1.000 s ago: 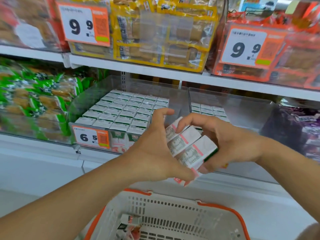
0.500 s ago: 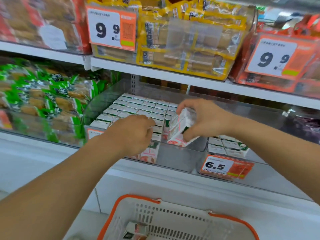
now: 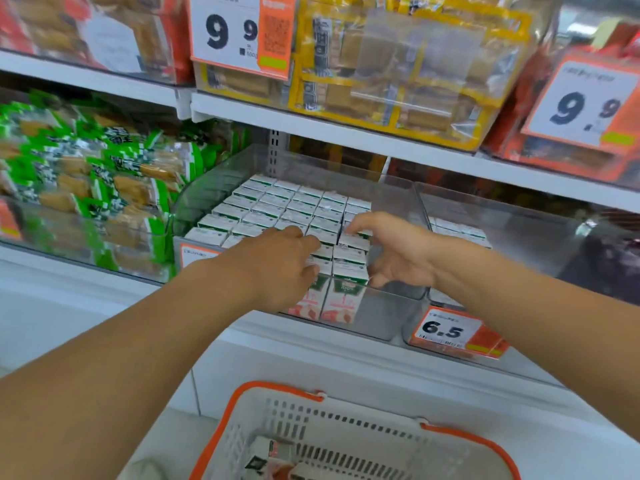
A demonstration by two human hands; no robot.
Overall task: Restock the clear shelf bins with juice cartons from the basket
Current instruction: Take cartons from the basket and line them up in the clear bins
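Head view, shelf and stock. Your left hand point(image 3: 277, 268) lies over the front rows of juice cartons point(image 3: 294, 209) in the left clear bin point(image 3: 398, 306), fingers curved down onto the carton tops; whether they pinch one carton cannot be told. Your right hand point(image 3: 398, 258) sits at the right edge of the same block, fingers spread apart and relaxed, fingertips touching the outermost cartons, holding nothing. The cartons stand upright in tight rows, white-and-green tops up, filling most of the bin; two front cartons point(image 3: 339, 303) show pink-and-white faces through the clear front wall, with a bare gap of bin to their right. The right clear bin point(image 3: 519, 237), just beside, holds a few more cartons at its back and bears a 6.5 price tag point(image 3: 446, 332) on its front. The basket point(image 3: 346, 431), white with an orange rim, stands below your arms with at least one carton point(image 3: 273, 459) lying in it. Green snack packs point(image 3: 104, 174) fill the bin to the left. Yellow packs point(image 3: 398, 71) and two 9.9 price tags point(image 3: 239, 32) occupy the shelf above.
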